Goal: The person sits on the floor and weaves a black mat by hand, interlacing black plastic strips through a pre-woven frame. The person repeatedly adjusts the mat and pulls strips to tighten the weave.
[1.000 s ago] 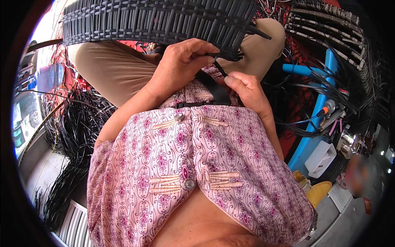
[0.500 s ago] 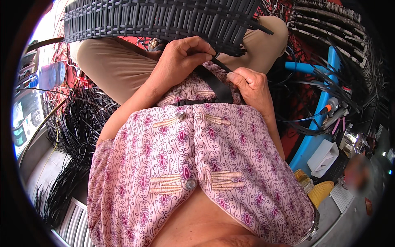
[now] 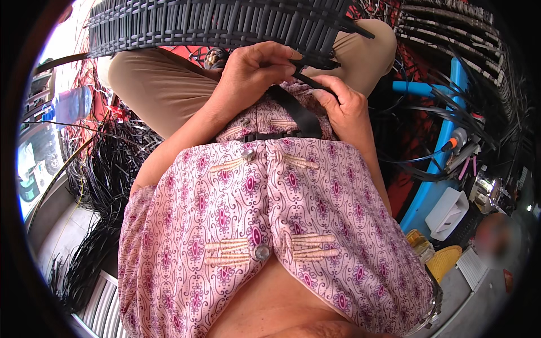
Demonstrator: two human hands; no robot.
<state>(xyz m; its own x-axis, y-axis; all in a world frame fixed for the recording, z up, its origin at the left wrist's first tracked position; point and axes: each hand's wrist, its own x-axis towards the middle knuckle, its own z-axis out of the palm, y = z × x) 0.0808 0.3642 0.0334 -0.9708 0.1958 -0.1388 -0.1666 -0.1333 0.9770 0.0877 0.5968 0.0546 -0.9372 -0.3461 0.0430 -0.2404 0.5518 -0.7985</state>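
A dark grey woven wicker panel (image 3: pixel 214 25) lies across my crossed legs at the top of the view. At its near right corner my left hand (image 3: pixel 259 70) pinches a dark flat strip close to the panel's edge. My right hand (image 3: pixel 344 107) is closed on the same dark strip (image 3: pixel 313 82) a little to the right, thumb and fingers pressed together. Between the two hands the strip runs short and slanting. The strip's exact path into the weave is hidden behind my left fingers.
Black strips lie heaped at the left (image 3: pixel 112 163). On the right stands a blue frame (image 3: pixel 420 205) with strips draped over it, an orange-tipped tool (image 3: pixel 451 143) and a white plastic container (image 3: pixel 447 214). A clear bottle (image 3: pixel 73 104) is at the far left. Another striped woven piece (image 3: pixel 451 34) sits top right.
My right hand has shifted slightly along the strip, with its fingers bent further over it. My left hand has moved up a little, still pinching near the panel's corner.
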